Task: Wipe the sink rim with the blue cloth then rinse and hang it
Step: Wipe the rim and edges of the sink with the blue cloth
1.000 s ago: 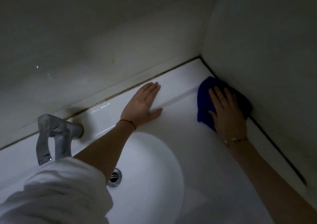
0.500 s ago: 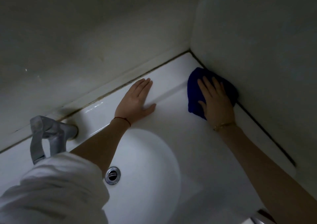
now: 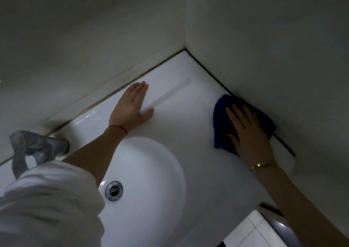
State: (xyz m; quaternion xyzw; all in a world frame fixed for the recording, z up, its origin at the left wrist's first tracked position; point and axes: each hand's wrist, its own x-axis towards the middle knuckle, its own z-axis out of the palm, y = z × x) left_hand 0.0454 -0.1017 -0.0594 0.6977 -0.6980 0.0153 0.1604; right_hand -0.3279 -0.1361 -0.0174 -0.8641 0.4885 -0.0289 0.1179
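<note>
Head view: the right hand (image 3: 249,133) lies flat, fingers straight and slightly spread, pressing the blue cloth (image 3: 221,114) onto the white sink rim (image 3: 188,99) where the rim meets the right-hand wall (image 3: 273,48), near the back corner. The left hand (image 3: 132,106) rests palm-down on the rear rim beside the back wall, fingers straight and together, thumb out, holding nothing. A chrome tap (image 3: 35,148) stands at the rim's left, blurred; the basin's drain (image 3: 113,190) shows beside a white sleeve (image 3: 47,205), and a gold bracelet (image 3: 261,165) circles the right wrist.
</note>
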